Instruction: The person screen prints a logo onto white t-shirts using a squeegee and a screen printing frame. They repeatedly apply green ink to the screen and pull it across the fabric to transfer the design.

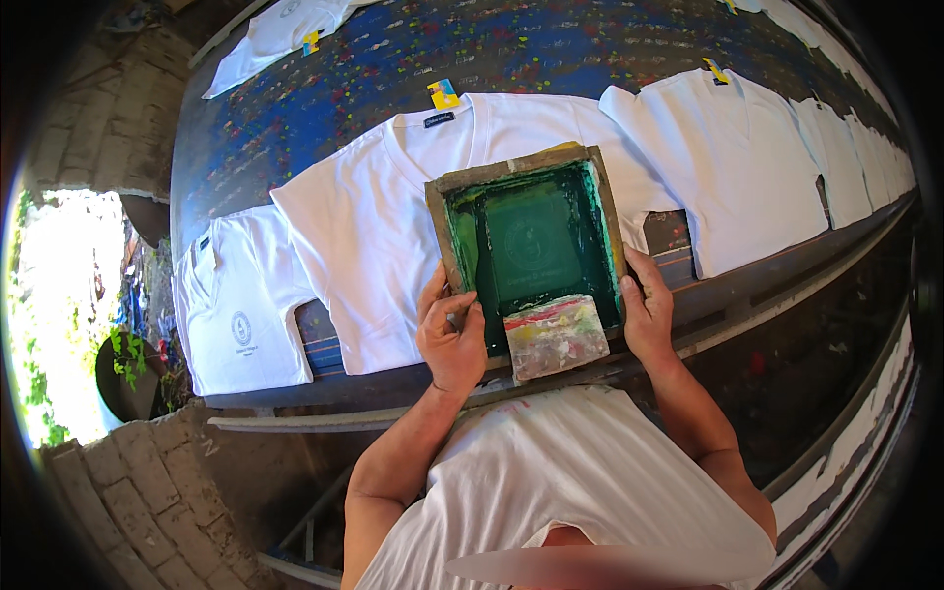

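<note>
A screen printing frame [440, 221] with a wooden rim and green mesh is held between my two hands. It covers part of a white V-neck T-shirt [364, 246] spread on the long table. My left hand [452, 339] grips the frame's left side near its lower end. On the opposite side, my right hand [647, 305] has its fingers wrapped round the edge. A paint-stained squeegee [556, 339] leans inside the frame at the near end. Dark green ink coats the inner walls, and a round emblem shows faintly in the mesh.
To the left lies a white T-shirt [241, 324] with a round dark print. More white shirts [747, 167] line the table's right side, and another [275, 39] lies across at the far edge. The table top [374, 74] is blue-black and paint-speckled. A metal rail [324, 421] runs along its near edge.
</note>
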The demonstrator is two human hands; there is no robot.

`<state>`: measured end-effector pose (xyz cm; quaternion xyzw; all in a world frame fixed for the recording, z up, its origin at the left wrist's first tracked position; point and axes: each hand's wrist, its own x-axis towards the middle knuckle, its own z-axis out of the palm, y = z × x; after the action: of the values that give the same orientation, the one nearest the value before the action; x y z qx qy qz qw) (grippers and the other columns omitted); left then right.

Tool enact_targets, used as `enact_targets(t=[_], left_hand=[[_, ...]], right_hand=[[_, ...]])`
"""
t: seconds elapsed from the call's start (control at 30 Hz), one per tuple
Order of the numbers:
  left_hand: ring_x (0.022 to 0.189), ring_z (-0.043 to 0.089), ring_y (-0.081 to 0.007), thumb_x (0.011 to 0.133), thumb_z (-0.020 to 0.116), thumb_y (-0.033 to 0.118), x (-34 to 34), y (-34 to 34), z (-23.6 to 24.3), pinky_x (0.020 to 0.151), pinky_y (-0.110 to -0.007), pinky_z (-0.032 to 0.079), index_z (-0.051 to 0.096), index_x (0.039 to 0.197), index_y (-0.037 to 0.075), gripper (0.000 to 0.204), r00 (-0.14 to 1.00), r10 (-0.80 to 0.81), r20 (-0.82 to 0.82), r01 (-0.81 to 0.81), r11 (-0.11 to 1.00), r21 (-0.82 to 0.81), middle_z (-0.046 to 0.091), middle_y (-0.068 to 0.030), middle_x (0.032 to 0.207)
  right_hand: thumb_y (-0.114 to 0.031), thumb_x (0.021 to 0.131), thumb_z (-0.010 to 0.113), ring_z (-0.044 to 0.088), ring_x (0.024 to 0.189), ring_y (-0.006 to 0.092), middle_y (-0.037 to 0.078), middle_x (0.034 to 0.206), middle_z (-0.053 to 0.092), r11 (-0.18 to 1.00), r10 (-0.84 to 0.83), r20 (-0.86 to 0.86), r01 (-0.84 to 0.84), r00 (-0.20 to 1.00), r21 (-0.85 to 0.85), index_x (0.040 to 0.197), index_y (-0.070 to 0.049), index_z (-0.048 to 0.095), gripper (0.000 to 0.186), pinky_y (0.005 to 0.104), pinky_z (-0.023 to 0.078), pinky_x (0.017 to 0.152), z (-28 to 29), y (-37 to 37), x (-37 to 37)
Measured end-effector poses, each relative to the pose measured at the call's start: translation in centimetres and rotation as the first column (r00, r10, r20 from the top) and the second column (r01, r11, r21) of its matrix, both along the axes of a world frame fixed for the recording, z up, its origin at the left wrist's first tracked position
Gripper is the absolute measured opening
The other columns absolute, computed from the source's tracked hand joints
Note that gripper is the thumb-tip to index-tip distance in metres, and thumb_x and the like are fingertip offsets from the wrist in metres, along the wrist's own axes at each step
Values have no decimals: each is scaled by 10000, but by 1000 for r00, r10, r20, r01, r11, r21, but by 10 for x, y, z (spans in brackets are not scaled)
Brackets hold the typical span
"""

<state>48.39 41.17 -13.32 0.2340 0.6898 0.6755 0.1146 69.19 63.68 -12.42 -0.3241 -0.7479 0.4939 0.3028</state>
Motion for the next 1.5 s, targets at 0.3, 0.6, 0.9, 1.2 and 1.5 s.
enact_targets(t=[0.3, 0.6, 0.9, 1.2, 1.5], left_hand=[[1487, 652, -287, 965, 755, -163, -2, 2, 2, 1251, -406, 514, 778, 1098, -22, 195, 999, 33, -12, -34, 997, -62, 561, -275, 1712], [1546, 606, -319, 995, 690, -222, -4, 0, -6, 1115, -369, 581, 717, 1129, -21, 244, 998, -32, 46, 29, 998, 57, 471, -289, 1782], [1572, 582, -334, 987, 690, -233, -5, 0, -10, 1177, -393, 552, 724, 1106, -22, 245, 998, -33, 50, 29, 996, 90, 462, -295, 1791], [1561, 589, -314, 976, 682, -229, -8, 2, -4, 1224, -414, 537, 728, 1186, -51, 280, 999, -28, 36, 28, 999, 17, 481, -286, 1774], [1588, 505, -492, 885, 903, -4, -90, 8, 69, 1305, -562, 439, 626, 1619, 57, 787, 726, -460, -510, 87, 798, -596, 493, -264, 1762]], right_hand=[[26, 1118, 602, 644, 1441, 287, 189, 1541, 693, 999, -22, 47, 20, 999, 36, 1570, 46, 646, 455, 395, 450, 1259, 6, -1, -3], [6, 1139, 601, 652, 1435, 274, 188, 1544, 694, 998, -31, 75, 27, 997, 53, 1590, 41, 644, 454, 388, 457, 1249, 7, -3, -6], [-15, 1144, 632, 668, 1414, 287, 197, 1518, 702, 994, -37, 68, 30, 997, 106, 1560, 43, 659, 421, 384, 478, 1227, 5, -3, -8], [1, 1129, 645, 683, 1393, 313, 203, 1486, 715, 997, -37, 44, 34, 998, 73, 1544, 25, 675, 417, 404, 499, 1215, 6, -1, -10], [-51, 849, 903, 714, 1228, 346, 122, 1310, 765, 774, 466, 89, -454, 880, 441, 1395, -64, 777, 560, 476, 577, 1066, 71, -17, 15]])
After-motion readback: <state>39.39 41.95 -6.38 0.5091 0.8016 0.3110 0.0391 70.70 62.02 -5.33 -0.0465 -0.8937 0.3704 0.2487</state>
